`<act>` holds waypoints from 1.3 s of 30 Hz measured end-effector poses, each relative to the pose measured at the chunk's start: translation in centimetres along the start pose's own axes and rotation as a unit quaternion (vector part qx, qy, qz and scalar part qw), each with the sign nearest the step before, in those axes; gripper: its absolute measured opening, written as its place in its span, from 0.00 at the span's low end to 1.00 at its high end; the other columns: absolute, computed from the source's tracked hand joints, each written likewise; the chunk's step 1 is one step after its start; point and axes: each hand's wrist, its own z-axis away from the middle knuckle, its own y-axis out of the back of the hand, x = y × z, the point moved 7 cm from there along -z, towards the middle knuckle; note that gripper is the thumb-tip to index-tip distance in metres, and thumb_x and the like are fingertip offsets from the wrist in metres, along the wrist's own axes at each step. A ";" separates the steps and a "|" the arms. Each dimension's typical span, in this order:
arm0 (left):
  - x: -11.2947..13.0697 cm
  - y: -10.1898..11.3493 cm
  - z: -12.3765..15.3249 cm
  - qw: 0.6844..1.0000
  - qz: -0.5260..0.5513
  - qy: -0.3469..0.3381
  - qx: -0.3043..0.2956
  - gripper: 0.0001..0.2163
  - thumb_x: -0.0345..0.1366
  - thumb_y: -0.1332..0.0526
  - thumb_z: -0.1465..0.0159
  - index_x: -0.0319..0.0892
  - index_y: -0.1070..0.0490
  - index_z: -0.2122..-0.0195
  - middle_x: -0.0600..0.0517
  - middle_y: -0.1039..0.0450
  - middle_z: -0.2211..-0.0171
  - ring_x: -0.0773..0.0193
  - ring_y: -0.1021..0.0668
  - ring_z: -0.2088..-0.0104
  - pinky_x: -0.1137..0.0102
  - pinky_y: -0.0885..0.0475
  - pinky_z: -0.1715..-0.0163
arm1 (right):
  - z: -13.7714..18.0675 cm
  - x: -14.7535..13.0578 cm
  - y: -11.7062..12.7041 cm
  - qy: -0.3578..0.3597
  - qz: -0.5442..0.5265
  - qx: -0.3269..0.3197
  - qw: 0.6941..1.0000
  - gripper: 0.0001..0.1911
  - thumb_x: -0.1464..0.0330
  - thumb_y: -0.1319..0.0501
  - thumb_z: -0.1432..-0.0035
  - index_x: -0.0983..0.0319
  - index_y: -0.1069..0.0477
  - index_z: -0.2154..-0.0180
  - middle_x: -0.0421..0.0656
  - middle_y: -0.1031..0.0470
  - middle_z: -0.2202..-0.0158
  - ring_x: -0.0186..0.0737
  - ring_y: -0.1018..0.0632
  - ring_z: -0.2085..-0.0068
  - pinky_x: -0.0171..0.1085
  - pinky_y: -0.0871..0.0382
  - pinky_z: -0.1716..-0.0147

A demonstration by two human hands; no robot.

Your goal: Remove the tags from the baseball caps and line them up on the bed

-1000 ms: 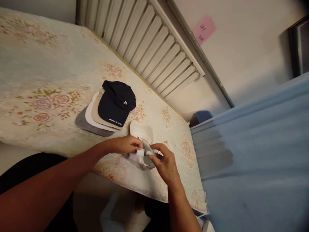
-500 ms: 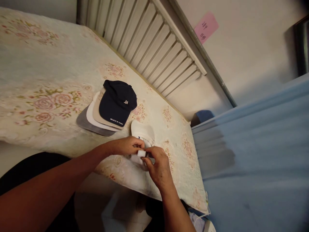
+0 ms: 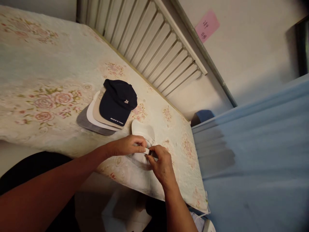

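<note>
A white cap lies upside down near the front edge of the floral mattress. My left hand and my right hand meet over its back. Both pinch the cap's small white adjusting strap between thumb and fingers. Most of the strap is hidden by my fingers. Just behind and to the left sits a stack of caps, with a navy cap on top and beige, white and grey brims fanned out beneath it.
A slatted white bed rail runs along the mattress's far side against the wall. A pink note is stuck on the wall. A blue cloth fills the right. The mattress edge drops off just below my hands.
My hands have drawn closer together over the white cap's back. The strap end that showed between them is now almost covered by my fingers. The cap stack has not moved.
</note>
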 end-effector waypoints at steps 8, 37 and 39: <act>0.6 -0.2 0.1 1.000 0.009 0.009 -0.001 0.11 0.39 0.45 0.39 0.40 0.32 0.75 0.50 0.27 0.57 0.63 0.28 0.60 0.70 0.36 0.60 | 0.0 0.1 0.1 0.012 -0.017 0.002 1.000 0.10 0.73 0.35 0.48 0.59 0.27 0.62 0.41 0.26 0.65 0.41 0.28 0.62 0.39 0.36 0.60; -2.7 1.1 0.4 0.991 -0.017 0.129 0.009 0.06 0.35 0.40 0.48 0.41 0.36 0.76 0.55 0.31 0.72 0.67 0.30 0.73 0.74 0.39 0.74 | 0.0 2.2 -0.4 -0.052 -0.080 -0.019 0.995 0.07 0.71 0.37 0.49 0.59 0.27 0.64 0.40 0.24 0.69 0.38 0.26 0.66 0.36 0.35 0.65; -2.6 1.1 0.3 0.992 -0.015 0.128 0.012 0.06 0.35 0.40 0.48 0.41 0.37 0.75 0.55 0.31 0.72 0.67 0.29 0.72 0.74 0.39 0.74 | 0.0 2.1 -0.3 -0.051 -0.081 -0.020 0.995 0.07 0.71 0.37 0.49 0.59 0.27 0.64 0.40 0.24 0.69 0.39 0.26 0.66 0.36 0.35 0.65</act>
